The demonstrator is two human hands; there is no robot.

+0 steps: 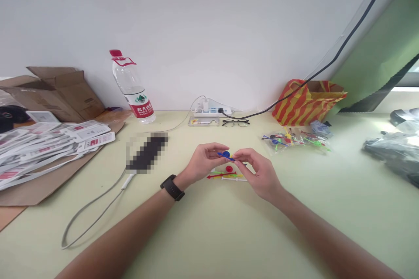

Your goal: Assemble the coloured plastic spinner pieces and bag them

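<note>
Just above the table, both hands meet around a small blue plastic arrow spinner (224, 155) with a round blue disc on it. My left hand (207, 161), with a black watch on its wrist, pinches the pointed end. My right hand (257, 170) has thumb and fingertips closed on the other part, where a bit of yellow shows; the fingers partly hide it. Beneath them on the table lie a red arrow (216, 175), a white arrow (233, 178), some yellow and green pieces and a round red disc (229, 168).
Clear bags of coloured arrow pieces (283, 138) lie right, before a striped bag (304, 104). Glasses (235, 123) and a power strip (212, 108) sit at the back. Leftward are a bottle (134, 91), a pixelated dark object (147, 153) with a cable, and a tag pile (49, 144).
</note>
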